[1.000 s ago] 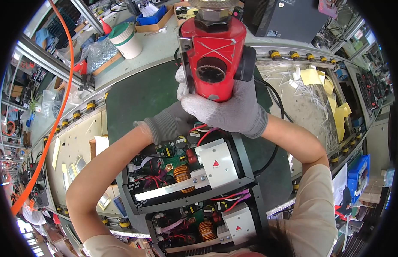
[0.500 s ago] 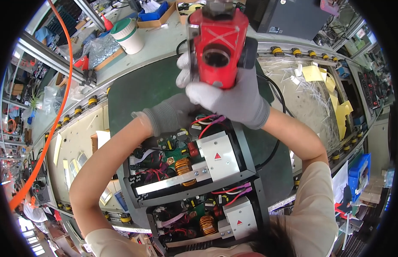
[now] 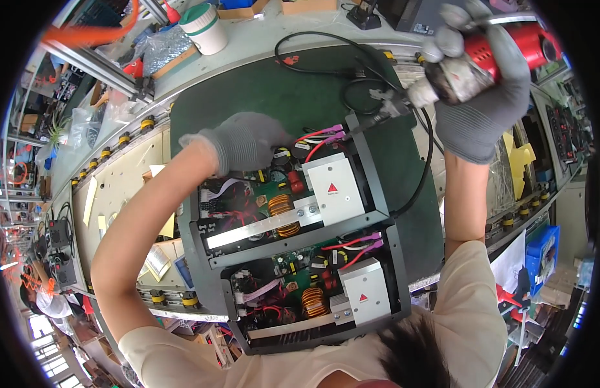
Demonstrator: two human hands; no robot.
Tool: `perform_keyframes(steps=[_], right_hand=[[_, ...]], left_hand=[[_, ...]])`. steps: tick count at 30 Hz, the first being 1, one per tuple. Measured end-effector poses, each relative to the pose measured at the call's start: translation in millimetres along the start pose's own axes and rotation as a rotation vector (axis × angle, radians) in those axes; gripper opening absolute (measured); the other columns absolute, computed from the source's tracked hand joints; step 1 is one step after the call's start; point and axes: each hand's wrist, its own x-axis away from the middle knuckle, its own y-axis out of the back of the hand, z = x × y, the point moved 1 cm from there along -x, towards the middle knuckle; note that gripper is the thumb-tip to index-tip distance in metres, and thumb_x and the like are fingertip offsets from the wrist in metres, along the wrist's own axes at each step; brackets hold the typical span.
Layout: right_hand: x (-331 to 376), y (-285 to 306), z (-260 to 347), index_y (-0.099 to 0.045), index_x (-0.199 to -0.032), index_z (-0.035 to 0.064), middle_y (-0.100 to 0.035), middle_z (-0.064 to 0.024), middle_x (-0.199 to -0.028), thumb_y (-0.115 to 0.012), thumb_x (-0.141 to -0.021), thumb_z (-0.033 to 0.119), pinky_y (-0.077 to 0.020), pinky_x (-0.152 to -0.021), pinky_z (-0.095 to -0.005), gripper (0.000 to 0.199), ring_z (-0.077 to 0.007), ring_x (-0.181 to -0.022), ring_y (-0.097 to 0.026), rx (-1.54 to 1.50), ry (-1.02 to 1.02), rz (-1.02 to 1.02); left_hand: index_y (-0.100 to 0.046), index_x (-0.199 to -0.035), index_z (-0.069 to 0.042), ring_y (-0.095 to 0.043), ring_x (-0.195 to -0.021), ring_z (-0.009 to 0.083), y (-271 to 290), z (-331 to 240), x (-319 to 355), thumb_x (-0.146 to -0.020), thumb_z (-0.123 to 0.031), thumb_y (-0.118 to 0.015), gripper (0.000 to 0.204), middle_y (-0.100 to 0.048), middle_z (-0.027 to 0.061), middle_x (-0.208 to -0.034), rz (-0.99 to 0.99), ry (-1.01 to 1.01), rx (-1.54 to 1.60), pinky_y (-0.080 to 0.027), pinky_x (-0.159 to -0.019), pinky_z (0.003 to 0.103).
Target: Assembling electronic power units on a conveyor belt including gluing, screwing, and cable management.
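Notably, right hand (image 3: 494, 107), upper right of frame, closed around a red power tool (image 3: 464, 76): fingers wrapped over the barrel, thumb laid along it, tool tilted with its slim dark end pointing down and left. Motion blur on tool and fingers; whether that end meets the casing below, cannot tell. Left hand (image 3: 251, 141), centre-left, is curled over the far edge of the upper open-cased unit (image 3: 372, 178); fingertips hidden, so its grip, or anything in it, cannot be told. Gloves grey, ribbed knit at the cuff, right fingers paler. Upper unit sits mid-frame on a flat dark green board (image 3: 216, 97), a like lower unit (image 3: 398, 271) just beside it, toward the bottom. Casing dark, angular; inside, a smooth pale metal cover (image 3: 334, 189), round copper-wound coil (image 3: 284, 215), long shiny flat bar (image 3: 254, 231), thin red and purple wires. Looped black cable (image 3: 284, 45) on the board, upper centre.
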Motion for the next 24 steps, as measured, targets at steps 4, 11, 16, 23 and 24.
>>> perform_keyframes(steps=[4, 11, 16, 23, 24], right_hand=[[24.7, 25.2, 34.5, -0.042, -0.117, -0.0091, -0.044, -0.013, -0.098, -0.051, -0.085, 0.02, -0.0395, -0.069, -0.0324, 0.044, -0.0163, -0.078, -0.045, 0.064, 0.002, -0.035], [62.7, 26.1, 68.9, -0.044, -0.113, -0.0062, -0.05, -0.0166, -0.098, -0.051, -0.086, 0.02, -0.0438, -0.065, -0.0348, 0.038, -0.0193, -0.072, -0.05, -0.118, 0.031, 0.003], [77.3, 8.1, 73.6, -0.046, -0.11, 0.0004, -0.054, -0.0139, -0.095, -0.053, -0.085, 0.019, -0.0444, -0.064, -0.0339, 0.032, -0.0185, -0.069, -0.052, -0.06, 0.074, -0.116], [93.7, 5.1, 87.7, -0.042, -0.108, -0.0009, -0.048, -0.0123, -0.092, -0.056, -0.083, 0.019, -0.0401, -0.065, -0.0322, 0.035, -0.017, -0.069, -0.047, 0.012, 0.091, -0.164], [95.9, 7.9, 91.8, -0.041, -0.109, -0.0013, -0.049, -0.0124, -0.092, -0.057, -0.083, 0.019, -0.0406, -0.065, -0.0323, 0.036, -0.0172, -0.07, -0.047, -0.013, 0.105, -0.149]], left_hand=[[-0.062, -0.114, -0.011, -0.062, -0.071, 0.0285, -10.3, -39.9, 52.0, -0.08, -0.02, -0.06, 0.035, -0.059, 0.0122, -0.079, -0.538, 0.206, -0.088, -0.048, -0.061, 0.039], [-0.058, -0.118, -0.011, -0.056, -0.056, 0.0206, -35.1, -109.1, 99.1, -0.072, -0.03, -0.071, 0.051, -0.049, 0.0046, -0.065, -0.528, 0.052, -0.034, -0.044, -0.05, 0.035], [-0.056, -0.12, -0.014, -0.057, -0.063, 0.022, -29.5, -82.6, 77.2, -0.074, -0.028, -0.069, 0.05, -0.054, 0.0059, -0.074, -0.631, 0.107, -0.176, -0.045, -0.053, 0.035], [-0.051, -0.121, -0.009, -0.061, -0.079, 0.0183, -46.7, -86.9, 54.6, -0.086, -0.01, -0.056, 0.036, -0.059, 0.0054, -0.091, -0.675, 0.281, 0.827, -0.05, -0.069, 0.032], [-0.048, -0.119, -0.001, -0.061, -0.094, 0.0211, -31.9, -99.2, 53.6, -0.087, -0.002, -0.047, 0.033, -0.057, 0.0115, -0.104, -0.503, 0.226, 1.402, -0.05, -0.082, 0.032]])
